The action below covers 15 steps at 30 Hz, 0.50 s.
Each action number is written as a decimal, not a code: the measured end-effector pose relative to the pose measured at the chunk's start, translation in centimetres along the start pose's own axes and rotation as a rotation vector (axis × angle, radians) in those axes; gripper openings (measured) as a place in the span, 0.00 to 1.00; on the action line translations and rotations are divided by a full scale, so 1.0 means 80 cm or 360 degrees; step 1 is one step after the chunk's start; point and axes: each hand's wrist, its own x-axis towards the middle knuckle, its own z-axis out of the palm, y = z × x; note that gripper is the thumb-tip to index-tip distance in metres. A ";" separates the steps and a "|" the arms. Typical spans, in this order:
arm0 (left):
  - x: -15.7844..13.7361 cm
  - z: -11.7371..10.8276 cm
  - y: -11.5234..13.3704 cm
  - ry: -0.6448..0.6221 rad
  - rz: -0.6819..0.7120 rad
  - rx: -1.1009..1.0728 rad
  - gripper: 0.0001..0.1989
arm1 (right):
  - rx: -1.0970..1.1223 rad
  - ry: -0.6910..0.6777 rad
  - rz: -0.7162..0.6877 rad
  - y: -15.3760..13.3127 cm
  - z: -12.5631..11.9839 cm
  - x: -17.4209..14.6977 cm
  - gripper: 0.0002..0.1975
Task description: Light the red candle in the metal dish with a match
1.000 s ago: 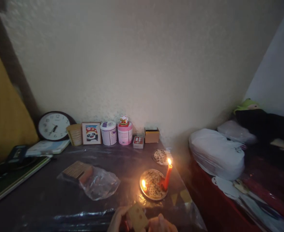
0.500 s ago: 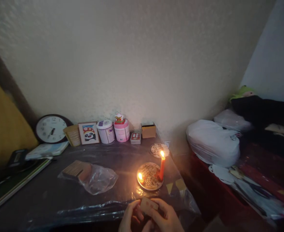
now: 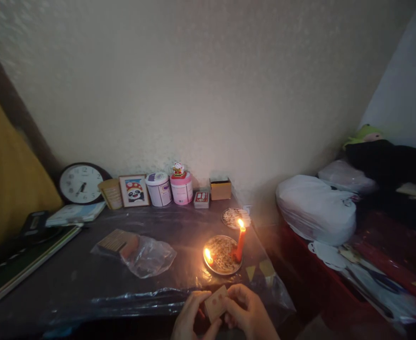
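Note:
Between my hands, at the bottom of the head view, is a small flat tan piece [image 3: 215,304] with reddish marks; its material is unclear. My left hand [image 3: 191,317] grips its left and lower edge with thumb and fingers. On the right side, my right hand [image 3: 249,312] pinches it between thumb and forefinger. Just beyond stands a round plate [image 3: 223,264] with a lit red candle [image 3: 241,244] upright at its right rim. A second, low flame [image 3: 208,256] burns at the plate's left side.
A plastic bag with a brown block [image 3: 117,242] lies left on the covered table [image 3: 69,276]. Along the wall stand a clock [image 3: 81,183], a panda picture [image 3: 134,191], tins [image 3: 181,191] and a small box [image 3: 220,190]. White bags [image 3: 314,208] lie on the right.
The tan piece has turned in my fingers, its right end now tilting up instead of down. My right hand has shifted slightly right. The view has moved a little.

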 end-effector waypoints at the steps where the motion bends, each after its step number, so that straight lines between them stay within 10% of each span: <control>1: 0.000 0.000 0.000 -0.0004 0.0031 -0.0002 0.15 | 0.0020 0.0004 0.0011 -0.002 0.000 -0.001 0.19; 15: -0.007 -0.004 -0.019 -0.0239 0.0132 0.0083 0.15 | 0.0067 -0.0002 0.0086 0.005 0.000 0.001 0.23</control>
